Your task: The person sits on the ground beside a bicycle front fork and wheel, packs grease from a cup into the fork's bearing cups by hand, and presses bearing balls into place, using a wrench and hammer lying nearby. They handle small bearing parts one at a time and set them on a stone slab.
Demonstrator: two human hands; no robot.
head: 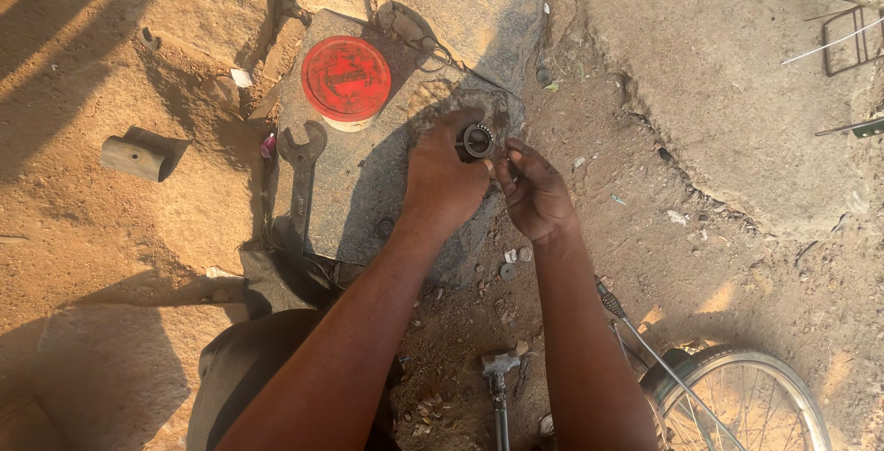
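Left hand (444, 179) gripping small dark round metal bearing ring (477, 140) above flat grey stone slab (359, 184); right hand (534, 195) fingertips pinched narrow beside ring. Advisable: hold ring level over slab, steady.

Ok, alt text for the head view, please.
The left hand grips a small dark metal ring part while the right hand touches it with its fingertips, above a flat grey stone. On the stone lie a round red tin and a wrench; a bicycle wheel lies lower right.
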